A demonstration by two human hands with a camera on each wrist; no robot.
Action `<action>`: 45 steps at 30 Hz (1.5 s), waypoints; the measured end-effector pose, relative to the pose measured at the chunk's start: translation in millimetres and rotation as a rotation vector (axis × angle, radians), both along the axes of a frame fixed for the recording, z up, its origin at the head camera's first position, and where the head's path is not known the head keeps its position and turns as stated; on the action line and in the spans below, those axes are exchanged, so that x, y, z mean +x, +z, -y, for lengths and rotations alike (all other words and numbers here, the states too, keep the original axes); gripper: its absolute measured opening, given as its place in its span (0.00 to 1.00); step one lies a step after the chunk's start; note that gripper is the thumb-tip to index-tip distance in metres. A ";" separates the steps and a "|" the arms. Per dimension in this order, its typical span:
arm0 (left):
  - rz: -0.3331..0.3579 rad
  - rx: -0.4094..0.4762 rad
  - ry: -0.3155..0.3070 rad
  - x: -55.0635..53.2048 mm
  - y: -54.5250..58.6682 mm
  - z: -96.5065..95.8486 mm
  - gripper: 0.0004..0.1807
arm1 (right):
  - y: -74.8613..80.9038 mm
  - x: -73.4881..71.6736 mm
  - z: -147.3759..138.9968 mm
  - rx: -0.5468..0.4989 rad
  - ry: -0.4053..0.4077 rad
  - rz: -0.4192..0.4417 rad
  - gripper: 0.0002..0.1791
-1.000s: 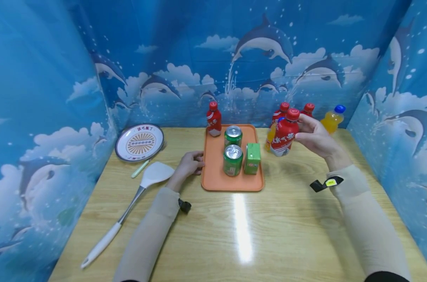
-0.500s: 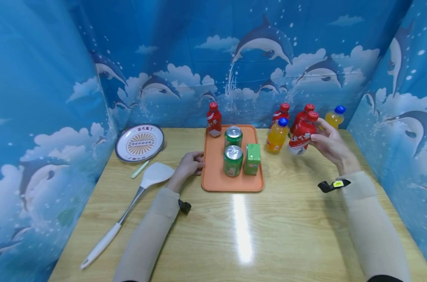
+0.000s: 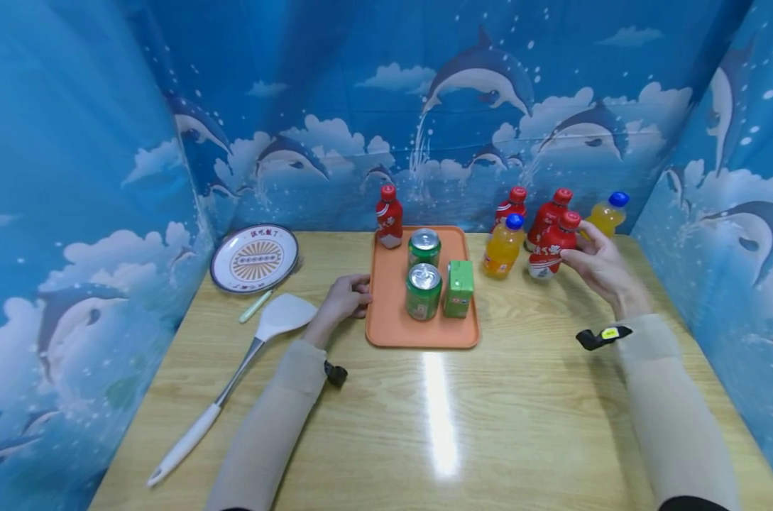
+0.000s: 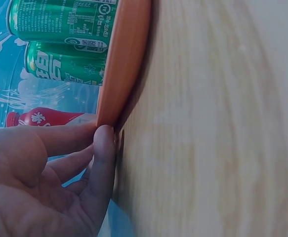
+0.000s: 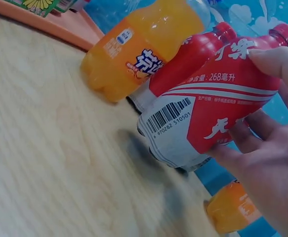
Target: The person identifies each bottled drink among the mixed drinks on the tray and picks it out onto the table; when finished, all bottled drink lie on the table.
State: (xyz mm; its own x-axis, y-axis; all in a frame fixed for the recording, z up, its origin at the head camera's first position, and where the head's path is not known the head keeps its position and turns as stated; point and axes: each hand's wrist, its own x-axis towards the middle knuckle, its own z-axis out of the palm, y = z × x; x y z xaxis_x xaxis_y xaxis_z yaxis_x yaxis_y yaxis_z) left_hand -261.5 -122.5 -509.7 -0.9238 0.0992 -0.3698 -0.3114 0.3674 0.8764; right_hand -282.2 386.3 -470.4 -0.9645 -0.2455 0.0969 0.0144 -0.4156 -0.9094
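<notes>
My right hand (image 3: 603, 266) grips a red cola bottle (image 3: 548, 248) with a white lower label, behind the tray's right side. In the right wrist view the thumb and fingers wrap the bottle (image 5: 203, 106), whose base shows close over the table. The left hand (image 3: 343, 298) pinches the left rim of an orange tray (image 3: 386, 330) between thumb and finger. On the tray stand two green drink cans (image 3: 423, 301), a green drink carton (image 3: 459, 291) and another red bottle (image 3: 390, 220) at the back left corner.
Beside the held bottle stand an orange soda bottle (image 3: 502, 248), two more red bottles (image 3: 549, 216) and a second orange soda bottle (image 3: 606, 215). A patterned plate (image 3: 254, 284), a light green handle (image 3: 256, 306) and a white-headed spatula (image 3: 284, 314) lie at left. A dolphin-print curtain (image 3: 335, 85) surrounds the table.
The right hand has carried the red bottle rightward and lowered it, away from the tray, and the orange soda bottle behind it has come into sight. My left hand has stayed at the tray.
</notes>
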 end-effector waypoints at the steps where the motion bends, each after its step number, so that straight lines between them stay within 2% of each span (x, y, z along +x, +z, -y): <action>1: -0.002 0.001 -0.002 0.4 -0.3 0.0 0.31 | -1.1 -0.1 0.1 0.010 -0.012 0.001 0.35; 11: -0.016 0.002 -0.007 3.2 -3.1 0.2 0.31 | -5.3 -0.7 1.8 0.090 -0.067 0.049 0.33; 19: -0.006 0.006 0.001 3.4 -3.1 0.2 0.32 | -10.1 -2.5 2.1 0.011 -0.041 0.044 0.31; 31: -0.007 0.011 0.011 0.8 -1.5 0.6 0.32 | -13.5 -3.3 3.6 0.106 -0.074 0.008 0.32; 35: -0.009 0.016 0.004 1.1 -1.1 -1.4 0.32 | -12.1 -0.3 3.3 0.039 -0.070 0.005 0.33; 38: -0.006 0.016 0.007 2.2 -0.3 -2.7 0.32 | -2.9 3.3 9.4 -0.017 -0.149 -0.028 0.31; 41: -0.001 0.006 0.016 2.4 0.2 -2.2 0.32 | 13.2 5.9 24.4 -0.042 -0.328 -0.122 0.29; 45: -0.009 0.007 0.018 2.2 1.6 -1.7 0.32 | 38.7 11.4 53.3 0.043 -0.576 -0.278 0.25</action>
State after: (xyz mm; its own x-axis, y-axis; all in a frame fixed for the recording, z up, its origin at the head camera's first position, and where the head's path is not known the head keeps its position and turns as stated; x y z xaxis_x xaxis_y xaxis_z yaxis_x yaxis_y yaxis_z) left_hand -259.3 -120.9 -508.0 -0.9288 0.0849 -0.3608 -0.3100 0.3558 0.8817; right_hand -270.8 333.0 -431.7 -0.8835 0.2951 0.3638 -0.4387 -0.2492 -0.8634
